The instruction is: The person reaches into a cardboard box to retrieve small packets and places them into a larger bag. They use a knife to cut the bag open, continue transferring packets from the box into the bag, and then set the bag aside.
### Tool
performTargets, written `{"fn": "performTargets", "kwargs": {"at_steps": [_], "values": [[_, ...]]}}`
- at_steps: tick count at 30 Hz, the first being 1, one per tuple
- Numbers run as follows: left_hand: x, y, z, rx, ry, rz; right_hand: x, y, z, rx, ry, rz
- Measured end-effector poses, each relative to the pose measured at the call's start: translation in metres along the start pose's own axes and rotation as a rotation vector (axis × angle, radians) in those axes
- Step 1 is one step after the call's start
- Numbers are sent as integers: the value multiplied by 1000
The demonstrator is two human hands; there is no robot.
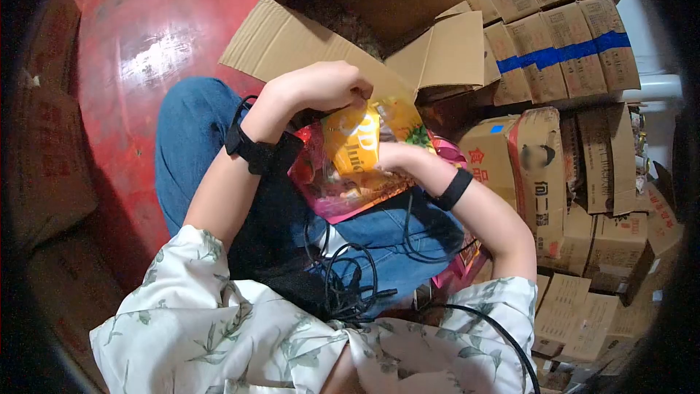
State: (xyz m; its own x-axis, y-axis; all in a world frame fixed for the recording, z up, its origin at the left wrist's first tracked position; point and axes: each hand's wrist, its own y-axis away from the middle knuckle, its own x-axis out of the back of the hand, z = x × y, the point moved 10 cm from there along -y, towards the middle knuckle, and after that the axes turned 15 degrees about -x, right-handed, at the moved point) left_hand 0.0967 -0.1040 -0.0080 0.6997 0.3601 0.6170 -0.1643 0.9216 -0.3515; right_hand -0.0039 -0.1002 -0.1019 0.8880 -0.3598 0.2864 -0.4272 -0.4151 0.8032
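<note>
A pink and clear plastic bag [332,201] lies across the lap, with a yellow printed packet [354,138] in its middle. At the upper edge of the bag, my left hand [332,86] has its fingers curled together; what they pinch is too small to make out. My right hand [394,157] reaches in from the right beside the yellow packet, and its fingers are hidden by the packet and the plastic. Black straps sit around both wrists.
An open cardboard box [292,44] stands just beyond the hands. Stacked brown cartons [543,44] with blue tape and more boxes [539,182] fill the right. Black cables [357,277] lie on the lap. Red floor [146,0] shows at the left.
</note>
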Motion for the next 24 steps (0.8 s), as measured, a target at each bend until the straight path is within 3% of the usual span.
{"fn": "performTargets", "kwargs": {"at_steps": [1,6,9,15,16,17,21,24], "values": [[-1,-1,0,-6,3,-7,-1,14,6,-282,-118,-6],[0,-1,-3,-49,30,26,20,36,12,56,-285,166],[1,2,-11,11,-15,-2,47,69,-6,125,-168,353],[3,7,-18,142,-116,-40,90,124,-15,-285,107,732],[2,7,-18,136,-125,-38,98,134,-10,-305,43,813],[2,6,-18,130,-135,-37,108,146,-14,-193,48,891],[-3,8,-29,194,-122,-53,147,186,0,-263,-337,1021],[-2,7,-26,175,-152,-63,192,209,-21,-175,-147,1248]]}}
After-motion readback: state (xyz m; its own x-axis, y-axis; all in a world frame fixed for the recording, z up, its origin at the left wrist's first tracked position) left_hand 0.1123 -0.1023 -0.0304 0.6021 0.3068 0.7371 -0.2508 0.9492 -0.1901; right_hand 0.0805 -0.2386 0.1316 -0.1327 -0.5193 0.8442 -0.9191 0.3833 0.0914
